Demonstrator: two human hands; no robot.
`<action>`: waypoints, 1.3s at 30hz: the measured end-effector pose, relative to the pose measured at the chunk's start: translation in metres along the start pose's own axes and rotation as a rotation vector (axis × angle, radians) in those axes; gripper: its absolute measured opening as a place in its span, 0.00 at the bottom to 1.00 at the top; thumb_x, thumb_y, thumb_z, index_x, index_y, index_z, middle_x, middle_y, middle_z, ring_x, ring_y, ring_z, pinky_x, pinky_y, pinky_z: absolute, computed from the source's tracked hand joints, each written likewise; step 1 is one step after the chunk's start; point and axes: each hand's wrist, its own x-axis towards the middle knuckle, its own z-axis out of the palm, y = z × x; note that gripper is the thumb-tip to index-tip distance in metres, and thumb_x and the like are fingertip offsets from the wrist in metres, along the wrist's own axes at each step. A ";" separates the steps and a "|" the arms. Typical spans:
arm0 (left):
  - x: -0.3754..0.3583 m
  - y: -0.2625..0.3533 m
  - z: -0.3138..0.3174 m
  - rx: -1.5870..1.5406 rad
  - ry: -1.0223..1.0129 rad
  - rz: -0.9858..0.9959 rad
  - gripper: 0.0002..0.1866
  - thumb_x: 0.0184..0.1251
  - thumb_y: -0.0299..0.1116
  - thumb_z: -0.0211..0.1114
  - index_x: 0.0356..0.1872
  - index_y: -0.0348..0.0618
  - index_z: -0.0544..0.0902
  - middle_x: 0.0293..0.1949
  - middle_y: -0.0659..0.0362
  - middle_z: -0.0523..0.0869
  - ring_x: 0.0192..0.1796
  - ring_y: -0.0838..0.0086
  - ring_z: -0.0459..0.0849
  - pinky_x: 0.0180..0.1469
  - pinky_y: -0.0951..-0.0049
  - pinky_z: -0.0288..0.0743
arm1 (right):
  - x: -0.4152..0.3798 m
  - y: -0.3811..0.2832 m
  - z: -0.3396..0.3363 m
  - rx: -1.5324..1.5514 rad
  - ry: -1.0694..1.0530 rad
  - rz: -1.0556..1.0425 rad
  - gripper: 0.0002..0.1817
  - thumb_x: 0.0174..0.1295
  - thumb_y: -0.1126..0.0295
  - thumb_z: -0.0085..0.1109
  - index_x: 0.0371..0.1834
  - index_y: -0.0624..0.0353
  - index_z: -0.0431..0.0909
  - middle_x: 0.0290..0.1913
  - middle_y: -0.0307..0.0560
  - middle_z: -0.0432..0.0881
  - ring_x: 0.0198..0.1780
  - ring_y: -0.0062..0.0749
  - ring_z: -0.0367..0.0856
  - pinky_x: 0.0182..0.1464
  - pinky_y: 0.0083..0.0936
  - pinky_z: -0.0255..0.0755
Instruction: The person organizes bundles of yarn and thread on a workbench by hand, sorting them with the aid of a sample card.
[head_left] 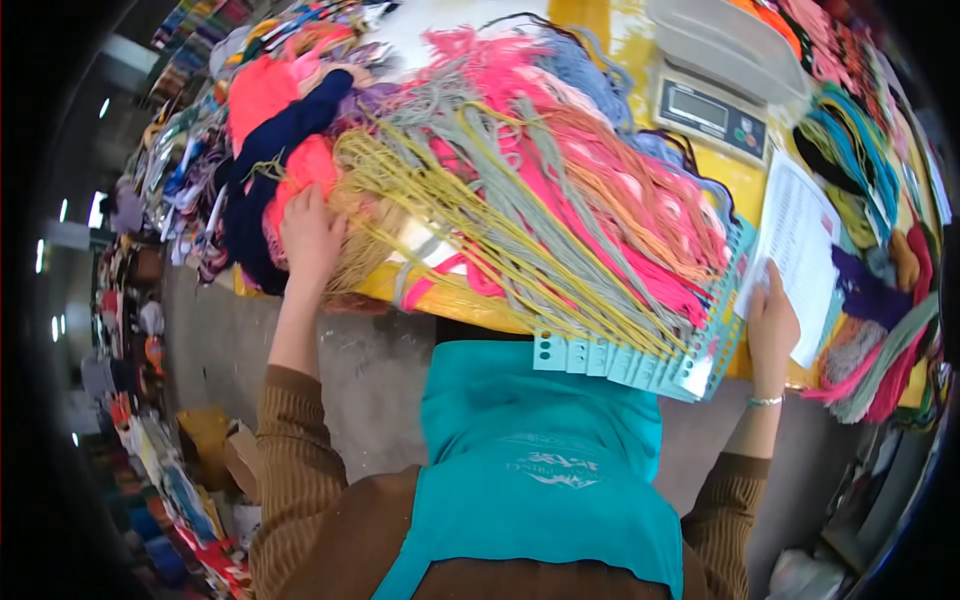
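My left hand is at the left of the table, its fingers curled into the yarn where a coral pink skein meets a tan bundle. Beside it hangs a thick navy skein. My right hand grips the lower edge of a printed paper sheet, thumb on top. Between the hands, yellow-green yarn strands, grey strands and pink and orange ones lie fanned out. Their near ends reach several overlapping teal cards with punched holes.
A digital scale with a clear plastic tray stands at the back right. More skeins lie at the right edge. Piled yarn crowds the left. The yellow table edge runs before my teal apron.
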 end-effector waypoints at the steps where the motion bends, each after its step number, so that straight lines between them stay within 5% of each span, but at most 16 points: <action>1: 0.000 0.001 -0.001 0.025 0.038 0.011 0.26 0.57 0.37 0.70 0.55 0.35 0.78 0.56 0.46 0.79 0.59 0.51 0.75 0.62 0.57 0.69 | -0.001 -0.001 -0.001 -0.004 0.009 -0.001 0.25 0.67 0.59 0.50 0.67 0.48 0.72 0.34 0.56 0.84 0.34 0.51 0.83 0.37 0.43 0.74; 5: -0.005 0.006 -0.007 -0.123 0.149 0.081 0.24 0.57 0.37 0.70 0.53 0.36 0.79 0.54 0.48 0.80 0.58 0.52 0.75 0.60 0.56 0.69 | -0.002 -0.002 -0.001 -0.031 0.028 -0.022 0.24 0.68 0.60 0.49 0.67 0.49 0.72 0.35 0.57 0.84 0.35 0.52 0.83 0.37 0.43 0.74; 11: -0.016 0.040 0.005 -0.395 -0.092 0.022 0.24 0.62 0.39 0.66 0.56 0.37 0.78 0.48 0.46 0.83 0.56 0.51 0.76 0.59 0.54 0.69 | -0.003 -0.003 0.003 -0.038 0.068 -0.047 0.23 0.69 0.60 0.48 0.66 0.49 0.73 0.34 0.57 0.84 0.34 0.52 0.83 0.37 0.43 0.74; 16: 0.004 0.054 0.023 -0.518 -0.024 -0.078 0.26 0.63 0.39 0.64 0.60 0.38 0.76 0.47 0.44 0.83 0.53 0.48 0.78 0.57 0.53 0.71 | 0.005 -0.009 -0.014 -0.075 -0.069 -0.009 0.21 0.68 0.61 0.51 0.64 0.50 0.75 0.26 0.54 0.82 0.29 0.50 0.82 0.34 0.41 0.73; 19: 0.026 0.054 0.014 -0.664 -0.134 -0.159 0.26 0.63 0.38 0.64 0.60 0.38 0.75 0.46 0.43 0.84 0.52 0.48 0.81 0.55 0.54 0.73 | 0.009 -0.056 -0.040 0.065 0.106 -0.206 0.19 0.66 0.65 0.56 0.60 0.52 0.77 0.21 0.51 0.79 0.25 0.46 0.81 0.32 0.35 0.73; 21: 0.039 0.052 0.006 -0.687 -0.195 -0.136 0.25 0.63 0.37 0.64 0.61 0.39 0.75 0.46 0.43 0.84 0.51 0.48 0.82 0.53 0.55 0.75 | 0.011 -0.109 -0.053 0.293 0.028 -0.244 0.18 0.63 0.68 0.60 0.56 0.54 0.80 0.23 0.50 0.80 0.26 0.42 0.80 0.31 0.31 0.73; 28: 0.095 0.089 0.007 -0.823 0.029 0.323 0.25 0.65 0.28 0.58 0.65 0.45 0.73 0.48 0.45 0.85 0.52 0.55 0.83 0.55 0.62 0.76 | 0.000 -0.307 -0.009 0.497 -0.062 -1.228 0.12 0.52 0.71 0.62 0.41 0.57 0.83 0.35 0.45 0.84 0.45 0.41 0.80 0.46 0.37 0.74; 29: 0.100 0.102 0.002 -0.837 0.240 0.499 0.25 0.65 0.28 0.58 0.65 0.46 0.73 0.49 0.47 0.85 0.51 0.55 0.83 0.54 0.62 0.76 | -0.001 -0.329 0.001 0.492 -0.072 -1.328 0.12 0.53 0.70 0.63 0.41 0.57 0.83 0.37 0.44 0.84 0.48 0.40 0.80 0.48 0.37 0.73; 31: 0.092 0.109 -0.034 -0.971 -0.086 0.402 0.23 0.65 0.29 0.59 0.63 0.45 0.75 0.50 0.49 0.84 0.51 0.55 0.83 0.52 0.60 0.76 | -0.003 -0.363 0.017 0.370 -0.108 -1.357 0.10 0.51 0.68 0.61 0.37 0.55 0.84 0.37 0.42 0.84 0.51 0.37 0.79 0.53 0.37 0.70; 34: 0.076 0.092 -0.020 -0.886 -0.051 0.058 0.19 0.65 0.33 0.60 0.56 0.41 0.78 0.47 0.50 0.84 0.48 0.54 0.83 0.50 0.59 0.77 | 0.007 -0.393 0.039 0.157 -0.068 -1.416 0.08 0.51 0.68 0.59 0.32 0.54 0.84 0.36 0.42 0.84 0.53 0.37 0.78 0.56 0.38 0.68; 39: 0.020 0.061 0.005 -0.415 -0.177 -0.077 0.13 0.63 0.36 0.63 0.44 0.38 0.81 0.37 0.49 0.82 0.44 0.54 0.82 0.47 0.60 0.77 | 0.041 -0.407 0.075 0.132 0.005 -1.352 0.08 0.53 0.68 0.57 0.34 0.54 0.84 0.37 0.41 0.84 0.54 0.35 0.77 0.59 0.41 0.65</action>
